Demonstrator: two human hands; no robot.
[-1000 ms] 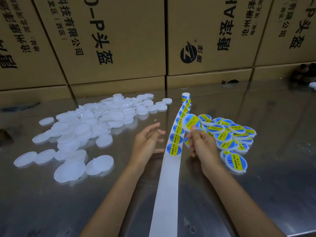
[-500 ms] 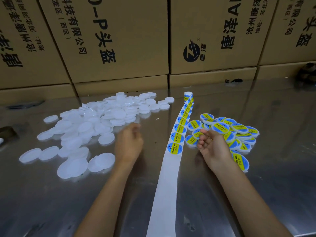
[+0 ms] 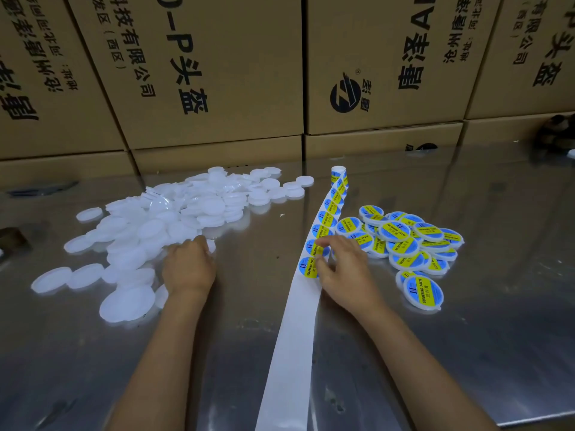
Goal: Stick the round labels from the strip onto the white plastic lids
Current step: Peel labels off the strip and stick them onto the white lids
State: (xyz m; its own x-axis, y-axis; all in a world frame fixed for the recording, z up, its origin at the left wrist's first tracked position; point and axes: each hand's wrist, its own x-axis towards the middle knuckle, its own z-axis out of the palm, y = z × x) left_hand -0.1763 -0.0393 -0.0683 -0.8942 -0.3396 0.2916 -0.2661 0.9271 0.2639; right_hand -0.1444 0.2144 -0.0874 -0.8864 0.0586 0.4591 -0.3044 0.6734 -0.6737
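The left hand (image 3: 188, 265) lies knuckles-up at the near edge of the heap of plain white round plastic lids (image 3: 174, 219) in the middle left of the frame. Its fingers curl down onto the lids, but I cannot tell whether they have closed on one. The right hand (image 3: 340, 267), at centre, has its fingertips (image 3: 320, 244) down on the long white backing strip (image 3: 295, 321), pinching at the edge of the nearest round blue-and-yellow label (image 3: 306, 268). The strip runs from the lower middle of the frame up to a small roll (image 3: 338, 173) near the brown cardboard boxes (image 3: 217, 73) at the top. To the right of centre sits a pile of lids already labelled (image 3: 404, 244) on the shiny steel bench (image 3: 466, 337).

From here, the peel looks like the delicate part. If the label lifts at a steep angle, it could crease or fold onto itself, and the glue would grab. Nothing pins the strip down besides that same hand, so a tug could drag the whole strip sideways towards the finished pile. On the left, the lids overlap loosely, and blind fingers might pick up two at once or scatter several across the slick bench.
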